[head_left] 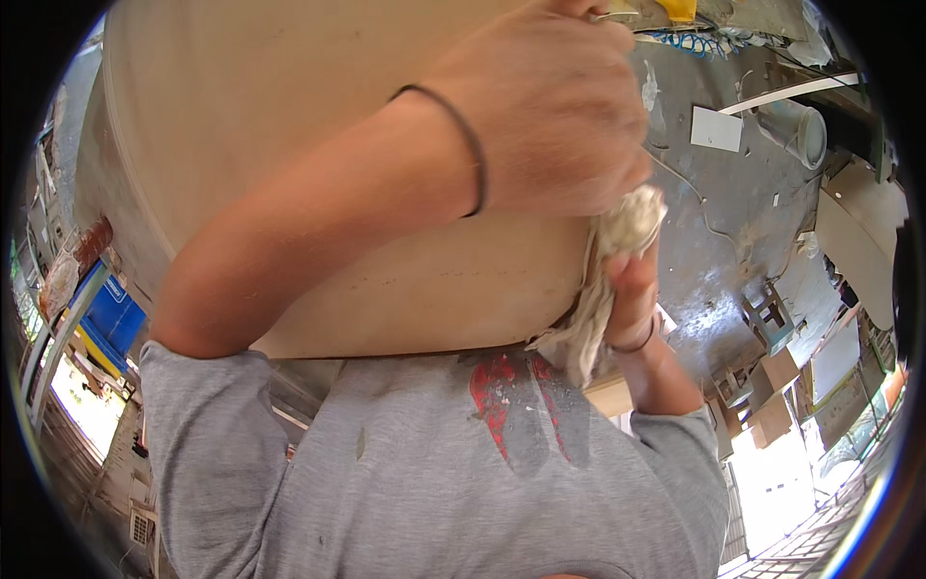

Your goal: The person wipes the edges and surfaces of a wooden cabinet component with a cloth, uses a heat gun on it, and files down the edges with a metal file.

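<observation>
A large pale brown wooden panel (pixel 318 58) spreads in front of me, its rounded edge close to my grey shirt. My left hand (pixel 569 111), with a thin black band at the wrist, is closed in a fist over the panel's right part. A small bit of something shows by its thumb at the top, but what the fist holds is hidden. Just below it, at the panel's right edge, my right hand (pixel 632 304) grips a crumpled off-white rag (pixel 593 309). The rag's bunched top touches the underside of the left fist, and its loose end hangs toward my shirt.
On the grey floor to the right lie a white rectangular sheet (pixel 717 129), a bucket on its side (pixel 805 133) and a cord (pixel 702 201). Wooden pieces (pixel 772 386) stand at lower right. A blue bin (pixel 111 314) is at far left, and blue coiled hose (pixel 694 42) at top right.
</observation>
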### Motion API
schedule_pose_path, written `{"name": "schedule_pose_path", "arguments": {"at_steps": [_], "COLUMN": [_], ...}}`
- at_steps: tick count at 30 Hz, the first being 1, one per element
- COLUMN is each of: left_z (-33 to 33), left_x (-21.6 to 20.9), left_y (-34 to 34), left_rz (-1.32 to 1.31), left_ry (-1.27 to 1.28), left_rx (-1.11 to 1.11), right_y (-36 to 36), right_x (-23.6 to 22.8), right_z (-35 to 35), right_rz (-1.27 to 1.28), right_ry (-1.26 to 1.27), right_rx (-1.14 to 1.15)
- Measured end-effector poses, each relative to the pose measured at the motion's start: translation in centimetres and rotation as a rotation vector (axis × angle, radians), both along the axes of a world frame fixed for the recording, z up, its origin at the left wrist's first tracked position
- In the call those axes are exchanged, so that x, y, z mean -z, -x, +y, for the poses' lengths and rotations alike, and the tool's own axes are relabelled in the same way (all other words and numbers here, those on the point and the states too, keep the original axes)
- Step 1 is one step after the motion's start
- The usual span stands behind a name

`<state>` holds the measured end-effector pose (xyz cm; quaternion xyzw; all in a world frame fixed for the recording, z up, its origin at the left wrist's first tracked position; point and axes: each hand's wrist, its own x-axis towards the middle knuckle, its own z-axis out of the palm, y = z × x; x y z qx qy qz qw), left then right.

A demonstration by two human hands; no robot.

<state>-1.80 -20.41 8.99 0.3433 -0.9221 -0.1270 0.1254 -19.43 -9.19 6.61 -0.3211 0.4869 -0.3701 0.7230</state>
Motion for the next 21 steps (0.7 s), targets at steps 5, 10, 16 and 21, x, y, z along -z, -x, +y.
{"name": "schedule_pose_path", "arguments": {"at_steps": [5, 10, 16, 21], "left_z": [0.2, -0.4, -0.3, -0.1], "left_x": [0.8, 0.6, 1.0, 2.0], "left_y": [0.0, -0.4, 0.7, 1.6], "left_rz": [0.090, -0.009, -0.013, 0.300], "left_ry": [-0.013, -0.096, -0.011, 0.263], "left_rx": [-0.034, -0.018, -0.113, -0.213], "right_y": [-0.8, -1.0, 6.1, 14.2], "right_x": [-0.2, 2.0, 3.4, 3.1], "right_z": [-1.7, -3.6, -1.7, 2.0], "right_rz": [-0.022, 0.115, 0.620, 0.280], "right_ry": [-0.047, 0.205, 0.567, 0.040], "right_rx": [-0.013, -0.019, 0.217, 0.634]}}
